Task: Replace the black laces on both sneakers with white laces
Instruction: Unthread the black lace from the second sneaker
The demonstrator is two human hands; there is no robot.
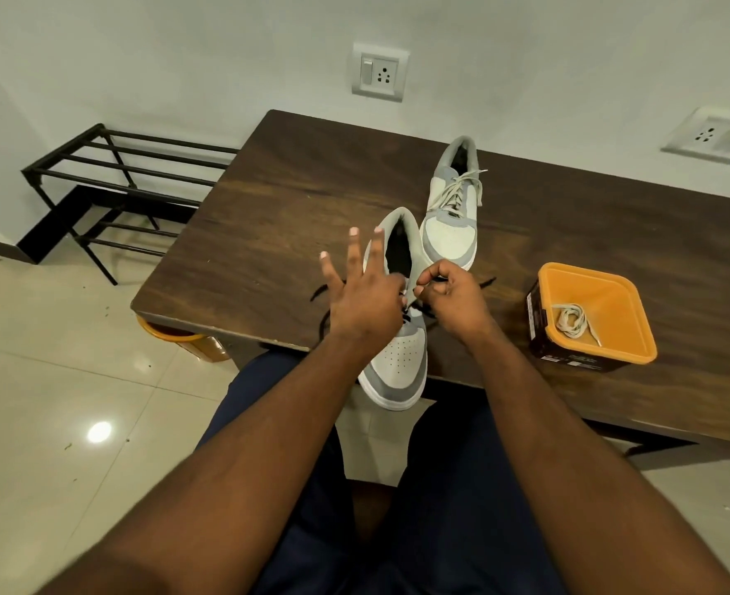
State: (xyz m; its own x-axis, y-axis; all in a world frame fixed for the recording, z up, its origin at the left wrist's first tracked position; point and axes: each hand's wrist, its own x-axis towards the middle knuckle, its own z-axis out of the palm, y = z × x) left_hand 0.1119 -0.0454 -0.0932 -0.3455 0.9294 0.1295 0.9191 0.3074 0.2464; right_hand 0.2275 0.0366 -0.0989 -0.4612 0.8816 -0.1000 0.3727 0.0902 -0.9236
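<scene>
We have 2 grey-and-white low-top sneakers on the dark wooden bench (pixel 269 199): the far sneaker (pixel 451 216) already carries white laces, while the near sneaker (pixel 397 337), its toe hanging past the bench's front edge, is only partly unlaced, its black lace (pixel 434 289) trailing loose on both sides. Our right hand (pixel 449 294) has its fingers curled, pinching that black lace just beside the sneaker's opening. Our left hand (pixel 363 289) shows 3 fingers spread straight over the shoe; its thumb and forefinger are hidden at the eyelets, so we cannot tell whether they pinch anything. The spare white lace (pixel 573 320) lies coiled in the orange square plastic tub (pixel 638 337), off to the right on the bench, near the shoe but apart from it. We judge the step in hand to be drawing the black lace out, and to do it well we should steady the upper with the left hand, pull 1 crossing at a time along the line of each eyelet, and keep the freed ends from snagging under the sole.
</scene>
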